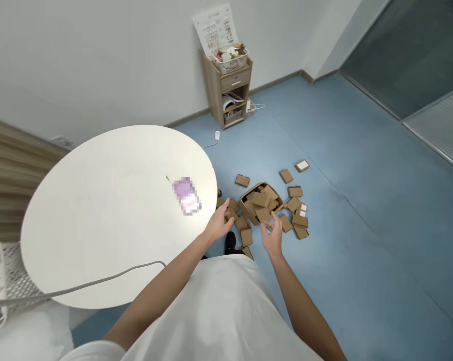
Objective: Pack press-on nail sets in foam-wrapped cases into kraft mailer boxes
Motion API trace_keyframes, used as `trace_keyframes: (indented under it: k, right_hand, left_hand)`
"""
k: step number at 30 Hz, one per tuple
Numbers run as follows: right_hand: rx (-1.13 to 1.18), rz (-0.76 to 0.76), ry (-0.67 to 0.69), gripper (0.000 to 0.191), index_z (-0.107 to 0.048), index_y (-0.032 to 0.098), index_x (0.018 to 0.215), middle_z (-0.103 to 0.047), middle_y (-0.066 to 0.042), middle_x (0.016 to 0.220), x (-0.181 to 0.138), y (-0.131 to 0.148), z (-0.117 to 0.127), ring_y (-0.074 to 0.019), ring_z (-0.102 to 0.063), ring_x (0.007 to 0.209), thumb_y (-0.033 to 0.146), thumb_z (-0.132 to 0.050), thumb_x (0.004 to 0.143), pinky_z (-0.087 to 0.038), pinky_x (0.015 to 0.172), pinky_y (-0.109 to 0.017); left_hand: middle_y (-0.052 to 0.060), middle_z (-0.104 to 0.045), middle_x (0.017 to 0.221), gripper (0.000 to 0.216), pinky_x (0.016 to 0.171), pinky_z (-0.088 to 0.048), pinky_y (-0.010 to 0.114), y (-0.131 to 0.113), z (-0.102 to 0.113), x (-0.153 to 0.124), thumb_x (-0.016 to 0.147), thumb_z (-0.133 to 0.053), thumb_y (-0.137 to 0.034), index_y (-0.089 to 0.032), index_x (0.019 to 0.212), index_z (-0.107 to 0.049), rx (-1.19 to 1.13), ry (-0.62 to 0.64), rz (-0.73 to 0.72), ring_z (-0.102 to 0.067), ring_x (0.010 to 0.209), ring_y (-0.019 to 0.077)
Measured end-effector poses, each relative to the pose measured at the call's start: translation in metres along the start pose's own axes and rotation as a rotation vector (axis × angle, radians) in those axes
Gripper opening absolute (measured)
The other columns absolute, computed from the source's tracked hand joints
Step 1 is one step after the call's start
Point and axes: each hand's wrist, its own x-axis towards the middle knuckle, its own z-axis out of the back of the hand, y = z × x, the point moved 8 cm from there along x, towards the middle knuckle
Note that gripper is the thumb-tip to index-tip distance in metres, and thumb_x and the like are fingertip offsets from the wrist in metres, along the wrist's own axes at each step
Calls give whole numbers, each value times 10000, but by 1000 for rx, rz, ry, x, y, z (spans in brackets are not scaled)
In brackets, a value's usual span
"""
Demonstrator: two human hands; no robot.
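My left hand (218, 223) is held out in front of me past the table's right edge, thumb and fingers apart, nothing in it. Several small brown cardboard boxes (246, 236) lie on the floor beyond and below it. My right hand (272, 238) is also open, its fingers curved and spread. In the view its fingertips come close to a small box (263, 215) at the near rim of an open carton (251, 213); whether they touch cannot be told. Inside the carton is a heap of the same small boxes (260, 199).
A round white table (98, 210) stands at left, bearing a blurred purple-and-white item (186, 195). Loose boxes (300, 220) are scattered on the blue floor (361, 260). By the wall stands a wooden cabinet (214, 93) with a white basket (232, 63). A grey cable (98, 283) crosses the table's front.
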Motion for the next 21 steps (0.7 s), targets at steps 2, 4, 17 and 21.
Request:
trace_keyframes:
  k: [2, 4, 17, 21]
  right_hand:
    - [41, 57, 127, 552, -329, 183, 1293, -459, -148, 1201, -4, 12, -27, -151, -574, 820, 353, -448, 782, -476, 760, -329]
    - [62, 113, 253, 510, -389, 166, 1249, -544, -130, 1083, -10, 25, -55, -142, -572, 753, 351, -451, 778, -484, 709, -316]
    - [-148, 442, 990, 469, -501, 176, 1143, -576, -19, 650, -133, 124, -230, -164, -542, 585, 456, -477, 767, -454, 551, -290]
    - [-193, 520, 1078, 455, -478, 197, 1160, -611, -57, 790, -199, 144, -270, -181, -571, 683, 451, -460, 783, -466, 560, -296]
  left_hand:
    - [102, -479, 1248, 607, 816, -460, 328, 11, 15, -19, 795, -468, -268, -196, 1353, -241, -24, -71, 72, -587, 928, 176]
    - [81, -560, 1135, 510, 765, -480, 312, 17, 29, -38, 788, -465, -253, -186, 1284, -369, -46, -122, 114, -599, 863, 161]
    - [81, -591, 1057, 411, 608, -482, 249, 111, 154, -256, 786, -481, -326, -199, 1177, -487, -250, -724, 373, -597, 857, 158]
    - [93, -591, 1067, 425, 632, -490, 259, 162, 169, -341, 782, -495, -345, -202, 1182, -481, -357, -843, 479, -604, 830, 157]
